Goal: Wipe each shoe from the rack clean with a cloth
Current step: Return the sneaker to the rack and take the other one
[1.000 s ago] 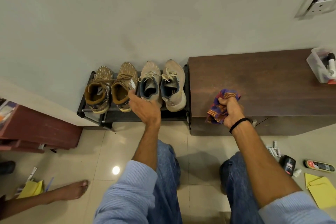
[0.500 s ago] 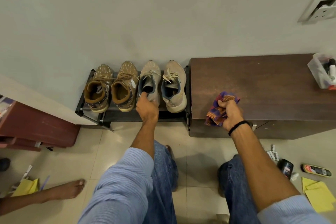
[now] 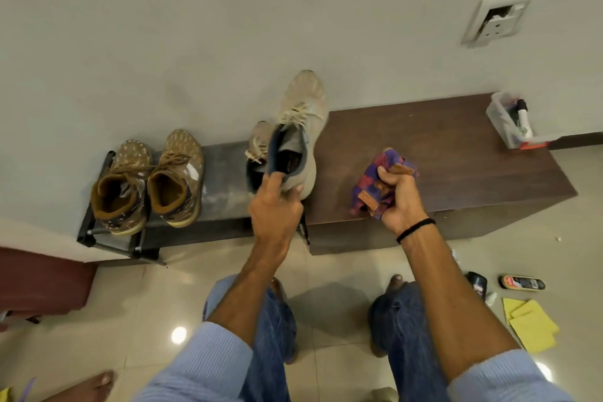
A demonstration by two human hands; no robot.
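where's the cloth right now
The checked cloth is bunched in the right hand, over the front of the dark wooden cabinet, right of the beige sneaker lifted by the left hand.

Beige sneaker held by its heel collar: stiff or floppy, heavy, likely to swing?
The sneaker probably holds its shape: it stays straight with only the left hand pinching its heel. Seems light, since one hand lifts it. Held at one end, the toe may swing; the loose laces will likely flop.

boots on rack, cabinet right
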